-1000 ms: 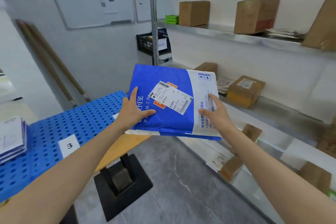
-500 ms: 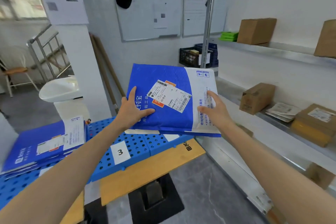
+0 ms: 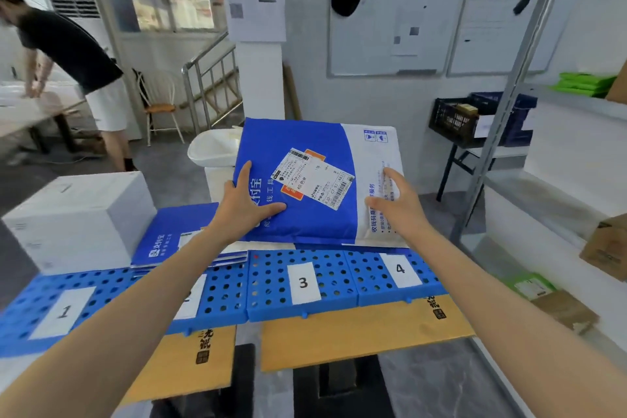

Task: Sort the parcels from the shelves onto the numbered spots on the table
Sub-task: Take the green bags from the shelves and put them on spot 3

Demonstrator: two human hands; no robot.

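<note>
A flat blue and white mailer parcel [image 3: 315,142] with a shipping label is held up in front of me, above the far side of the blue perforated table [image 3: 268,295]. My left hand [image 3: 246,203] grips its lower left edge, thumb on top. My right hand [image 3: 395,205] grips its lower right white part. White number cards lie on the table: 1 [image 3: 64,310], 3 [image 3: 303,281] and 4 [image 3: 400,269]. My left forearm hides most of the card between 1 and 3. Blue mailers [image 3: 169,236] lie stacked behind that hidden card.
A white box [image 3: 74,217] stands behind spot 1. Metal shelves on the right hold brown cartons [image 3: 605,248] and green packets [image 3: 583,83]. A black crate [image 3: 464,118] sits on a stand behind. A person [image 3: 74,54] bends over a table at the far left.
My view has swung left from the shelves to the table. Both hands carried the blue mailer along, and it now hangs over the table behind spots 3 and 4.
</note>
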